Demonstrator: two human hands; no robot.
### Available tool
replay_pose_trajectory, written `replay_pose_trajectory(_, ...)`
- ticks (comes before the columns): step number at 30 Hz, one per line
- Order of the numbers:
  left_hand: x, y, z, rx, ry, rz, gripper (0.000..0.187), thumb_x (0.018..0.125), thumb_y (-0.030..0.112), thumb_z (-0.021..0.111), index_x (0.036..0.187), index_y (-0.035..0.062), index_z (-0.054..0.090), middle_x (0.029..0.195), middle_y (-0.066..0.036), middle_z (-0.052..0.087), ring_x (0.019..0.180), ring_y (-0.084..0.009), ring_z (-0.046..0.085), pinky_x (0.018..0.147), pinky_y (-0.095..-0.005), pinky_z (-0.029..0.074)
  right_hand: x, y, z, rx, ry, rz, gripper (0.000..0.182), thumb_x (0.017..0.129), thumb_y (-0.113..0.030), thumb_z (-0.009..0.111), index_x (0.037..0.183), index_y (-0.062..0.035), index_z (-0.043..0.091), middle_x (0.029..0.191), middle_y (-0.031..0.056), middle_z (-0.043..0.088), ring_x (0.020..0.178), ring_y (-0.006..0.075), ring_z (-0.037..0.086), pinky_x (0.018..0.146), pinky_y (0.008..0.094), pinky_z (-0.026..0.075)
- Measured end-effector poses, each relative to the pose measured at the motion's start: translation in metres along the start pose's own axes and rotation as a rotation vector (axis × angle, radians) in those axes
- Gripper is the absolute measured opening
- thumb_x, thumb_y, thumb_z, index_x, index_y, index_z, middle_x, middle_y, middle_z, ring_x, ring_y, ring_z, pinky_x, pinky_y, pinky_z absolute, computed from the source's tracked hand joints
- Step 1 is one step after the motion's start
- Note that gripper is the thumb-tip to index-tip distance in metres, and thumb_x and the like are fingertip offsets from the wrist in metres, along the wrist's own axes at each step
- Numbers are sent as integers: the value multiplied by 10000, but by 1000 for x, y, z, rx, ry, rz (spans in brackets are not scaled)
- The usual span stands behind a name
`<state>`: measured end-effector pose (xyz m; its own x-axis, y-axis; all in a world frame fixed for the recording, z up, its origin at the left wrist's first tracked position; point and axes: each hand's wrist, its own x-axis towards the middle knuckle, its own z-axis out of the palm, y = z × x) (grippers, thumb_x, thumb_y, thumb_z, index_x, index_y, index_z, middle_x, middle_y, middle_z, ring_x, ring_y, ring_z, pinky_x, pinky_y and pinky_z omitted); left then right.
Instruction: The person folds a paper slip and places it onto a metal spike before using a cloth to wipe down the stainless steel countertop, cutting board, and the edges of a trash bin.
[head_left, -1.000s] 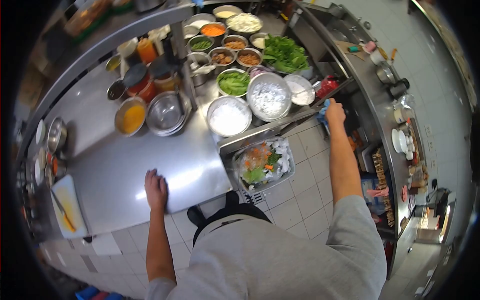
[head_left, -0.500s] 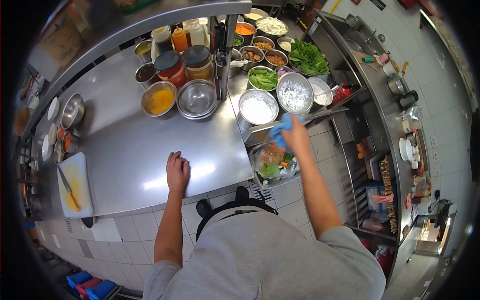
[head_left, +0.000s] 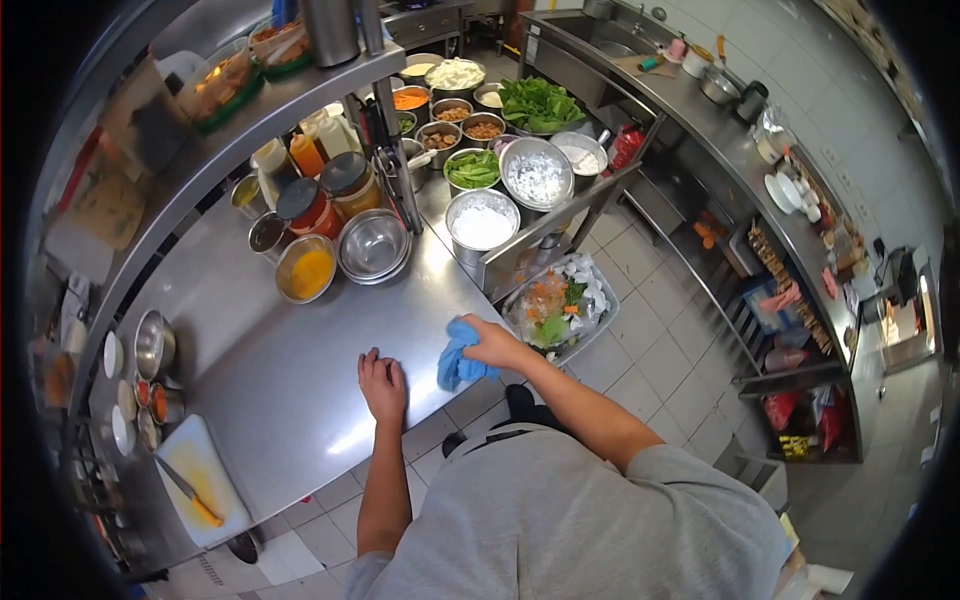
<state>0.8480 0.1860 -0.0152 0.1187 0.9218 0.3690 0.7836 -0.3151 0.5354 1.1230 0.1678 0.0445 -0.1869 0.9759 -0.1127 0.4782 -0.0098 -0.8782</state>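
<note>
Bright overhead light, steel glare, fisheye-warped dark corners

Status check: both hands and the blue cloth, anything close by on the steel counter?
Left hand flat on the stainless steel counter, empty. Right hand closed on the crumpled blue cloth at the counter's front edge. Nothing close by on the counter.

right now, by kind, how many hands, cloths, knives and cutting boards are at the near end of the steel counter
hands: 2 (left hand flat on the counter, right hand gripping the cloth)
blue cloth: 1
knife: 1, lying on the board
white cutting board: 1
total: 5
</note>
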Motion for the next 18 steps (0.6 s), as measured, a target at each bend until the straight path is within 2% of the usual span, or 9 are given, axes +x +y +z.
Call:
replay_pose_trajectory(2, -3, 1, -3, -6, -26, 14, 134, 892, 148, 642, 929, 20, 640, 1296, -207, 576, 1273, -471, 459, 1070, -531, 374, -16, 14, -1, 105, 331, 112, 615, 749, -168, 704, 1312, -71, 478, 1113, 226, 656, 1016, 380, 659, 873, 421, 520)
replay_pose_trajectory(3, -3, 3, -4, -10, -27, 9, 135, 896, 151, 639, 931, 21, 639, 1297, -207, 574, 1276, -469, 456, 1072, -531, 370, -18, 21, -6, 110, 339, 122, 615, 749, -168, 704, 1312, -71, 478, 1113, 226, 656, 1016, 380, 659, 873, 421, 520)
replay_pose_trajectory(5, -1, 3, -1, -14, -24, 12, 136, 901, 154, 636, 932, 22, 637, 1299, -206, 572, 1279, -467, 452, 1074, -531, 367, -6, 26, -28, 193, 691, 205, 679, 751, -154, 710, 1347, -70, 396, 1159, 234, 618, 1072, 378, 635, 907, 424, 501)
replay_pose_trajectory(6, -1, 3, 0, -1, -32, 1, 136, 903, 158, 633, 947, 30, 642, 1309, -205, 566, 1290, -467, 440, 1076, -533, 360, 3, 24, -38, 199, 700, 201, 679, 751, -154, 710, 1347, -70, 396, 1159, 234, 618, 1072, 378, 635, 907, 424, 501)
replay_pose_trajectory(8, 0, 3, 1, 18, -44, 6, 137, 904, 162, 630, 961, 38, 648, 1318, -204, 560, 1302, -467, 428, 1078, -535, 353, 16, 15, -51, 119, 871, 89, 684, 744, -138, 720, 1332, -70, 377, 1205, 254, 568, 1129, 423, 584, 946, 435, 475)
replay_pose_trajectory(11, -1, 5, 3, 49, -54, 2, 138, 907, 164, 631, 955, 35, 645, 1320, -206, 558, 1295, -466, 434, 1075, -535, 355, 40, 31, -40, 38, 902, -17, 664, 736, -128, 735, 1303, -71, 393, 1230, 247, 533, 1167, 433, 542, 970, 449, 455)
replay_pose_trajectory(13, 0, 5, 4, 54, -50, -13, 135, 907, 161, 632, 944, 31, 640, 1316, -204, 560, 1292, -463, 439, 1071, -535, 361, 44, 61, -40, -11, 888, -63, 654, 732, -122, 741, 1293, -69, 409, 1221, 244, 555, 1145, 451, 547, 966, 466, 460)
replay_pose_trajectory(15, 2, 5, 5, 65, -43, -7, 128, 910, 153, 629, 937, 29, 629, 1308, -199, 567, 1288, -453, 448, 1070, -529, 365, 39, 102, -37, 40, 744, 213, 640, 743, -135, 735, 1298, -65, 424, 1210, 225, 591, 1128, 437, 574, 960, 467, 471)
replay_pose_trajectory(18, -1, 6, 6, 68, -47, 1, 122, 908, 146, 628, 929, 25, 626, 1299, -197, 570, 1283, -448, 453, 1069, -525, 369, 35, 200, -37, -21, 687, 353, 634, 759, -148, 720, 1312, -52, 425, 1185, 244, 612, 1113, 444, 591, 959, 463, 477)
